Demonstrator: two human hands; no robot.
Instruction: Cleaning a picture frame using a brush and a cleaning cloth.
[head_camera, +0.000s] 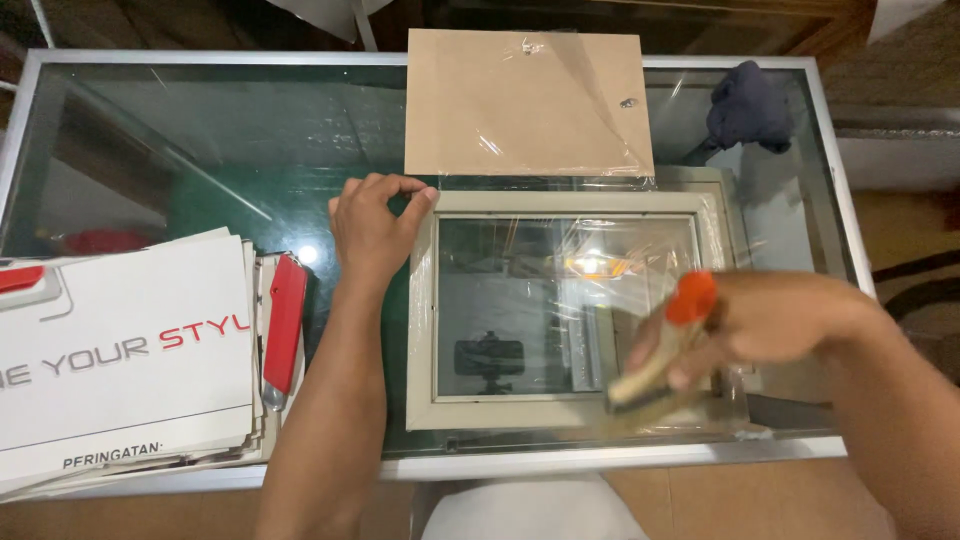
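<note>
A cream picture frame (425, 330) with glass lies flat on the glass table, partly under clear plastic wrap. My left hand (372, 228) rests at the frame's upper left corner, fingertips pinching its edge. My right hand (760, 318) holds a paintbrush (655, 365) with a pale handle and an orange end; its bristles sit over the frame's lower right corner, blurred by motion. A brown backing board (520, 100) in plastic wrap lies just beyond the frame.
The glass table has a metal rim (600, 460). A stack of white printed cards (120, 350) lies at the left, with a red utility knife (283, 325) beside it. A dark blue cloth (748, 105) sits at the far right corner.
</note>
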